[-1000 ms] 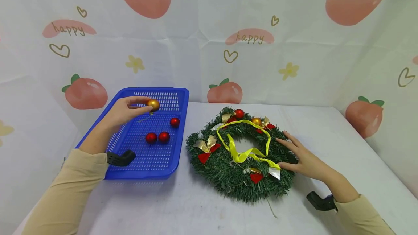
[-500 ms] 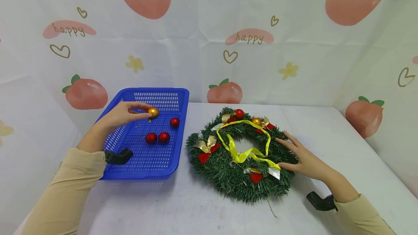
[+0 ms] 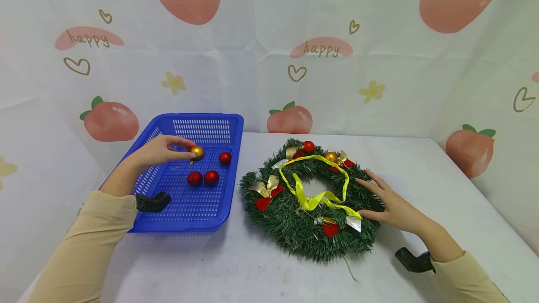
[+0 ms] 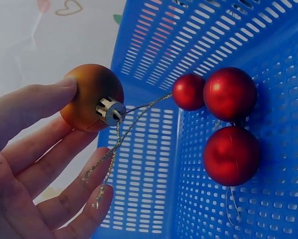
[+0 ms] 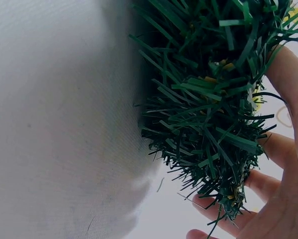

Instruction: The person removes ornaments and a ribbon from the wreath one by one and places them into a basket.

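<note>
Over the blue basket (image 3: 185, 223), my left hand (image 3: 156, 151) pinches a gold Christmas bauble (image 3: 196, 153) between thumb and fingers. Its metal cap and glittery hanging cord (image 4: 120, 134) show in the left wrist view. Three red baubles (image 4: 232, 156) lie on the basket floor, close to the held one. My right hand (image 3: 393, 207) rests against the right side of a green Christmas wreath (image 3: 286, 228), fingers spread and fairly straight. The right wrist view has those fingers (image 5: 278, 149) along the wreath's green tinsel needles.
Yellow ribbon (image 3: 309, 202) lies loosely across the wreath. Red and gold bows (image 3: 267, 191), a red bauble (image 3: 309, 147) and another gold bauble (image 3: 331, 156) sit on it. The white table (image 3: 189, 270) meets a printed cloth backdrop (image 3: 236, 36) behind.
My left hand has come down lower over the basket with the gold bauble still pinched. My right hand and the wreath have stayed put.
</note>
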A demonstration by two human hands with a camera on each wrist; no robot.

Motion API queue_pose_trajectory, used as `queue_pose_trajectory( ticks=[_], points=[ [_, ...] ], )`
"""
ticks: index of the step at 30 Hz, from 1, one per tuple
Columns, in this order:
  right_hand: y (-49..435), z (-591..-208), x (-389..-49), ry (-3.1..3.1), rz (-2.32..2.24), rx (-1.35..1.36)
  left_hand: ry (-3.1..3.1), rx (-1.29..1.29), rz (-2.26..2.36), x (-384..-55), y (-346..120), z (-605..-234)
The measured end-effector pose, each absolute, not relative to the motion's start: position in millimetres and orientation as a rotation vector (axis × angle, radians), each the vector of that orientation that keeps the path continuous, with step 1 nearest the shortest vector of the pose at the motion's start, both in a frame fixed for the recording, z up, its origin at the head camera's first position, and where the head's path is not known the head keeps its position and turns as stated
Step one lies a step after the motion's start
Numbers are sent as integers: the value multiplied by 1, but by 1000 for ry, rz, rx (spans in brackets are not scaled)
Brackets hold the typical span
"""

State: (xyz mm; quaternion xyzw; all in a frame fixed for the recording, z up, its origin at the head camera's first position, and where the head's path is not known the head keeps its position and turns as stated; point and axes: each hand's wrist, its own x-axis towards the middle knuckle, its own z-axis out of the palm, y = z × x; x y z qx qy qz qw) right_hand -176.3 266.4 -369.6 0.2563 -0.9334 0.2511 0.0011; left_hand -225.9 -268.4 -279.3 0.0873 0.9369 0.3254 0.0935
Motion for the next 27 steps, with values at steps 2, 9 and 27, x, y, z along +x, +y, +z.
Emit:
queue_pose_trajectory(
  ticks=[2, 9, 27],
  points=[
    [266, -370, -176, -2932, 789, 803, 2788, 272, 956, -226, -268, -279],
    [267, -370, -176, -2935, 795, 798, 2792, 300, 955, -225, -268, -279],
    [266, -368, -175, -2939, 804, 795, 2805, 474, 1064, -212, -211, -249]
  ],
)
